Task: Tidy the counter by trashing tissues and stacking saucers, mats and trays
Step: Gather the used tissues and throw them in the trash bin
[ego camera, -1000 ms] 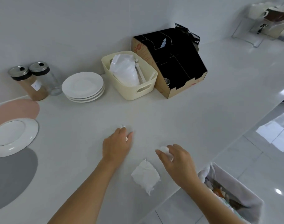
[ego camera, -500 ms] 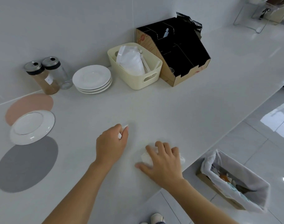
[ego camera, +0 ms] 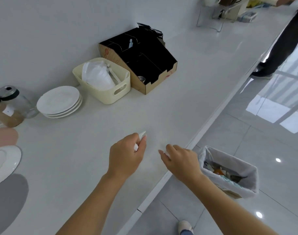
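Note:
My left hand (ego camera: 127, 156) is closed on a small white tissue (ego camera: 142, 134) whose tip sticks out past the fingers, over the white counter (ego camera: 94, 141). My right hand (ego camera: 182, 161) is curled near the counter's front edge, with a bit of white tissue (ego camera: 167, 154) showing under its fingers. A lined trash bin (ego camera: 229, 172) stands on the floor just right of that hand. A stack of white saucers (ego camera: 60, 101) sits at the back left. Another saucer (ego camera: 4, 163) lies at the left edge between a pink mat (ego camera: 4, 137) and a grey mat (ego camera: 7, 200).
A cream basket (ego camera: 111, 85) with plastic bags and a black cardboard organiser (ego camera: 141, 60) stand against the wall. Two lidded jars (ego camera: 9, 106) are at the far left. Another person's leg (ego camera: 284, 43) is on the glossy floor at the right. A rack (ego camera: 217, 12) stands far back.
The flat tissue that lay between my hands is off the counter and gathered under my right hand, which has moved toward the counter edge and the bin. My left hand keeps its tissue.

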The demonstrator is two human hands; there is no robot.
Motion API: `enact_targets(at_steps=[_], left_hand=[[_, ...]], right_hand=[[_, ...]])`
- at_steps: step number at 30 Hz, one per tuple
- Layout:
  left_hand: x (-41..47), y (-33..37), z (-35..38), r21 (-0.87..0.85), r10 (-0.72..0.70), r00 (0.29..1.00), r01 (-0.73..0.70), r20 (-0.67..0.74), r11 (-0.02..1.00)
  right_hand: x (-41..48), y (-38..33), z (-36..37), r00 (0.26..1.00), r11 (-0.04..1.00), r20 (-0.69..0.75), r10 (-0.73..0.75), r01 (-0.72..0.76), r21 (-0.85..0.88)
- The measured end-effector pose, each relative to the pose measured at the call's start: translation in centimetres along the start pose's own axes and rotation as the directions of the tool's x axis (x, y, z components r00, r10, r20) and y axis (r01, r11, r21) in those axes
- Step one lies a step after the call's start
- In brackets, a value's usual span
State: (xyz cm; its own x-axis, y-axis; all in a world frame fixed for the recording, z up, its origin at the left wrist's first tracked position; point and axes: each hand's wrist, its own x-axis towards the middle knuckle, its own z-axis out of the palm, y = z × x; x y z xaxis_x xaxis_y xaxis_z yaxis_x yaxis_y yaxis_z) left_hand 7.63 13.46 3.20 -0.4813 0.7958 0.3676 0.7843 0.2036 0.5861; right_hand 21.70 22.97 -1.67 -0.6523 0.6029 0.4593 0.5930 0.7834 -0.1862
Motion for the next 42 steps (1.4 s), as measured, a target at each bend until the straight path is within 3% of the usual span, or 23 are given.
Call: enact_targets(at_steps=[7,13,22,33,42], left_hand=[[4.2,7.8,7.3,-0.048,0.193,0.978,-0.190,0.077,0.981],[7.5,14.8,15.8,-0.090,0.207,0.972,-0.197,0.111,0.976],[10.2,22.4,26.7,-0.166,0.262,0.951,-0.235,0.165,0.958],[11.9,22.8,37.8,-0.265,0.296,0.890,-0.210,0.346,0.941],[6.3,12.5,57.2,-0.153,0.163,0.855,-0.100,0.492,0.983]], right_hand=[[0.6,10.5,-5.7,0.971,0.976,-0.148,0.185,-0.200,-0.089],[-0.5,21.2,-8.0,0.931,0.942,-0.212,0.297,-0.322,-0.093],[-2.2,33.4,-9.7,0.892,0.898,-0.191,0.409,-0.431,-0.089],[-6.0,40.8,-5.1,0.765,0.760,-0.168,0.622,-0.641,-0.106],[-14.9,49.4,12.0,0.721,0.705,-0.126,0.682,-0.693,-0.150]])
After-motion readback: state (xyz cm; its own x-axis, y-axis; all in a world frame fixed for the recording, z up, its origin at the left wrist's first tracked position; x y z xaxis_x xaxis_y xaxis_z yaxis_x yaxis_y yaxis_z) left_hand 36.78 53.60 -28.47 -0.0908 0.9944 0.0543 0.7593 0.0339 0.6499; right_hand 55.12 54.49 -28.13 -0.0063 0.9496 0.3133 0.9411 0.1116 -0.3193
